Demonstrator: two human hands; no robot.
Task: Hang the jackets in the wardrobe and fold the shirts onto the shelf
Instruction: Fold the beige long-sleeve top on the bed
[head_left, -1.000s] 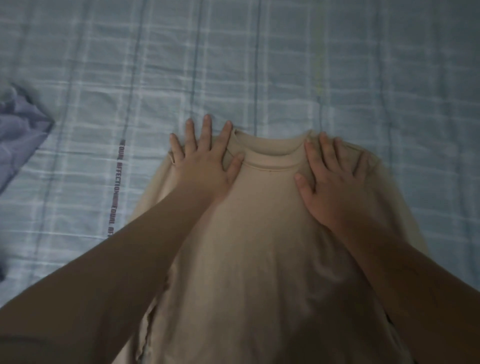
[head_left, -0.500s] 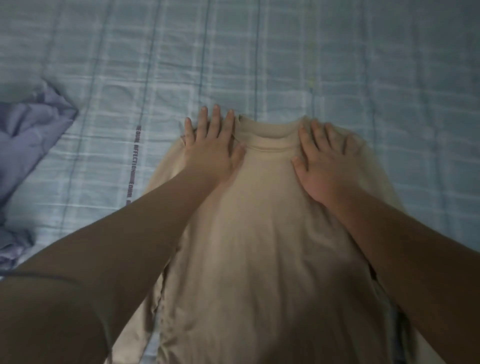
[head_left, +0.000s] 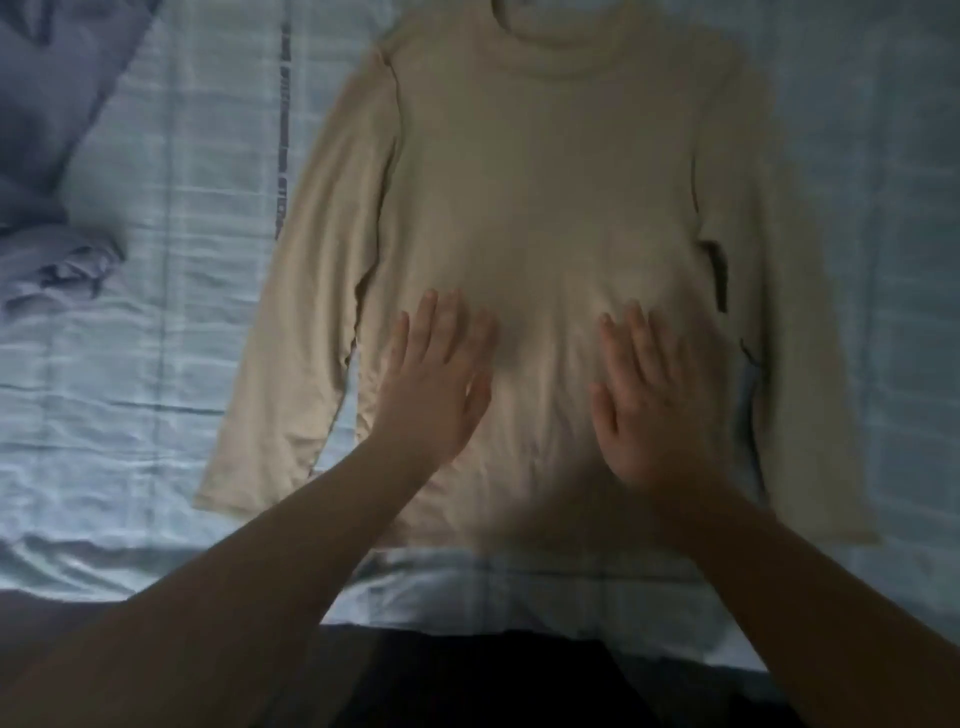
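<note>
A beige long-sleeved shirt (head_left: 545, 182) lies flat on the bed, collar at the top edge of the view, both sleeves stretched down along its sides. My left hand (head_left: 434, 382) rests flat on the lower left of the shirt's body, fingers spread. On the lower right of the body my right hand (head_left: 647, 402) lies flat too, fingers apart. Neither hand grips the cloth. The hem sits just below my wrists.
The bed is covered by a light blue checked sheet (head_left: 130, 415). A crumpled purple garment (head_left: 47, 156) lies at the far left. The bed's near edge and my dark clothing (head_left: 519, 680) fill the bottom of the view.
Both hands have slid from the shoulders by the collar down to the lower body of the shirt. The view has tilted down, so the whole shirt and the bed edge show.
</note>
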